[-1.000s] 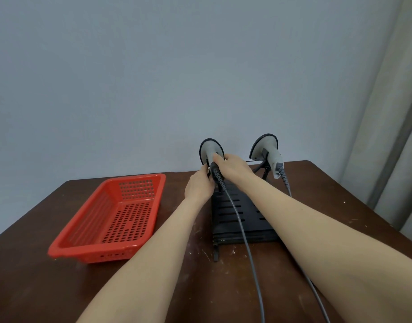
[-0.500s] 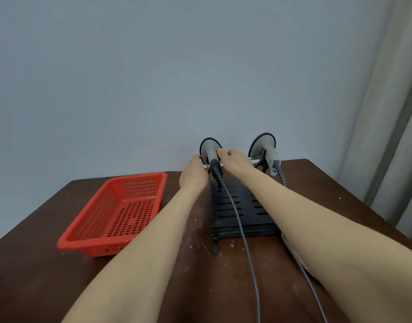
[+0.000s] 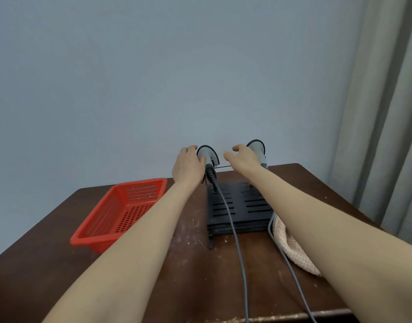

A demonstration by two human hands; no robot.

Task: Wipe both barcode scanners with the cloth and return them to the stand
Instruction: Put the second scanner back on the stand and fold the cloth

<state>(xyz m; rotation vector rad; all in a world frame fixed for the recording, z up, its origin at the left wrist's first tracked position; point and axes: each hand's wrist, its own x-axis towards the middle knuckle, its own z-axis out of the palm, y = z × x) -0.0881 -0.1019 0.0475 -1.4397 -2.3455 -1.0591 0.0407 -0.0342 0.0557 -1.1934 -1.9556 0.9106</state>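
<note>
Fingers (image 3: 189,150) of the left hand (image 3: 188,167) lie loosely spread against the left side of the left barcode scanner (image 3: 206,155). They are relaxed rather than clasped, and I cannot tell whether they touch it. Fingers (image 3: 238,149) of the right hand (image 3: 243,159) hang slightly bent and hold nothing, raised in front of the right barcode scanner (image 3: 258,146), which they partly hide.

Both forearms reach out over a dark brown bench (image 3: 195,283), scuffed with pale marks, which stands against a plain grey-blue wall (image 3: 153,78). A grey curtain (image 3: 386,113) hangs at the right. On the left part of the bench sits a red perforated plastic basket (image 3: 123,213).

At the far middle stands the stand (image 3: 239,206), its base a black slotted plate. Both scanners sit upright at its back, side by side and apart. Each has a grey body, an oval head rimmed in black and a black ribbed sleeve at the handle end.

A pink knitted cloth (image 3: 293,250) lies just right of the base, partly under the right forearm. Two grey cables (image 3: 234,231) run from the scanners to the near edge.
</note>
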